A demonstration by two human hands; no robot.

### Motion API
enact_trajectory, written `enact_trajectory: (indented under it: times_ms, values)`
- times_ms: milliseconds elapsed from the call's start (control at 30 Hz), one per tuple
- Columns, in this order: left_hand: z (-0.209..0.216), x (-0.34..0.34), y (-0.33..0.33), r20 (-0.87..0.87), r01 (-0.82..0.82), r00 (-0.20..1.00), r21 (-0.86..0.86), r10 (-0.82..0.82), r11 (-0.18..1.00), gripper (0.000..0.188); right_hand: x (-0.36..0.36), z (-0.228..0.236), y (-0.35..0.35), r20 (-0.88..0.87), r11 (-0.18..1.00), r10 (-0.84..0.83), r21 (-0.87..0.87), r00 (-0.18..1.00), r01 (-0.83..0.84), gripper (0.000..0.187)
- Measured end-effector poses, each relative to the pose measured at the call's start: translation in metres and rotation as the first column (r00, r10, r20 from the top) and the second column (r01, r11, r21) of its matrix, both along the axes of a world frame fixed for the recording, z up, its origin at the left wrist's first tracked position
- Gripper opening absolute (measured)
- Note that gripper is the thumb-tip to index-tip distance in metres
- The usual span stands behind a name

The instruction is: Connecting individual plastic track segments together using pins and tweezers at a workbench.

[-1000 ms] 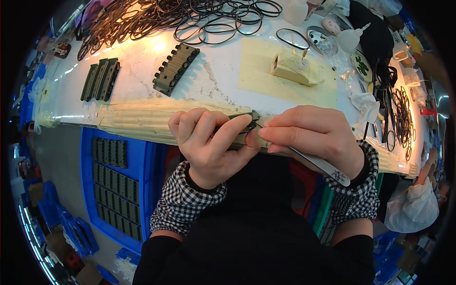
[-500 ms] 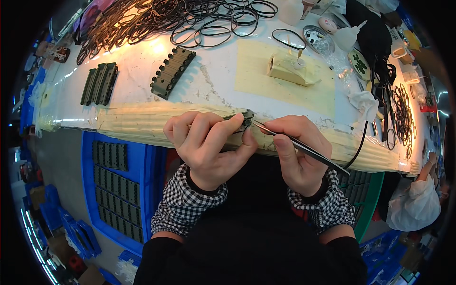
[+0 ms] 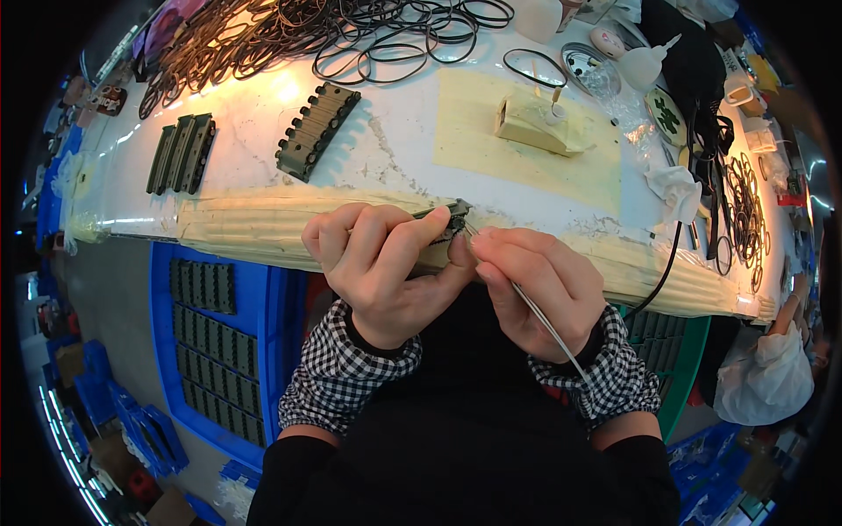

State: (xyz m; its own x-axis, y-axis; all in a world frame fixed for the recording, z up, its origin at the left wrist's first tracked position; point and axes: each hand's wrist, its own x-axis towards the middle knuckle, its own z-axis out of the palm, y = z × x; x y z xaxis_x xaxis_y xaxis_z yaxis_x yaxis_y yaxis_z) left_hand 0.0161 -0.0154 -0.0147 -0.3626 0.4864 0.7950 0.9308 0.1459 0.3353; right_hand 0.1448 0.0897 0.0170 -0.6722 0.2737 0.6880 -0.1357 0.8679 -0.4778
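Observation:
My left hand (image 3: pixel 377 276) is closed on a small dark green moulded part (image 3: pixel 457 212), pinched between thumb and fingers above the padded front edge of the table. Most of that part is hidden by the fingers. My right hand (image 3: pixel 553 285) grips slim metal tweezers (image 3: pixel 551 330), whose rear end slants down toward my right cuff. Their tips meet the right end of the green part, too small to make out clearly. Farther left on the table lie a group of dark green strips (image 3: pixel 181 154) and a larger row of joined green pieces with round knobs (image 3: pixel 317 131).
Black rubber loops (image 3: pixel 386 39) heap up at the back. A cream block (image 3: pixel 537 129) holding a small cup rests on a yellow sheet (image 3: pixel 465 123). Below the table are a blue crate (image 3: pixel 274 329) of green parts and a green tray (image 3: pixel 693 373). Another person (image 3: pixel 765 377) is at far right.
The tweezers have turned in my right hand, from showing their broad dark side to a thin silver edge, and now slope more steeply. My right fingers have closed in nearer the green part.

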Motion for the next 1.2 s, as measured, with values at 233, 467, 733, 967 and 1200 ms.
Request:
enact_trajectory:
  times_ms: [233,467,733,967,1200]
  values:
    - [0.009,-0.003,0.002,0.033,0.011,0.999,0.022,-0.011,1.0,0.026,0.017,0.029,0.022,-0.001,0.931,0.035,-0.363,0.999,-0.033,0.01]
    - [0.032,-0.008,0.038,-0.05,0.045,0.998,0.099,-0.04,0.994,0.028,-0.006,0.061,0.09,-0.005,0.96,-0.248,0.129,0.969,0.247,0.009]
    - [0.025,-0.011,0.054,-0.056,-0.001,0.998,0.132,0.008,0.991,0.025,-0.021,0.044,0.11,0.219,0.953,-0.247,0.232,0.944,0.196,0.017]
    - [0.028,-0.009,0.046,-0.029,0.051,0.998,0.069,-0.049,0.996,0.028,-0.015,0.069,0.089,-0.098,0.973,-0.207,0.085,0.973,0.216,0.011]
    - [0.03,-0.008,0.048,-0.027,0.069,0.997,0.063,-0.068,0.996,0.029,-0.017,0.051,0.071,0.01,0.73,0.146,-0.676,0.989,-0.101,0.011]
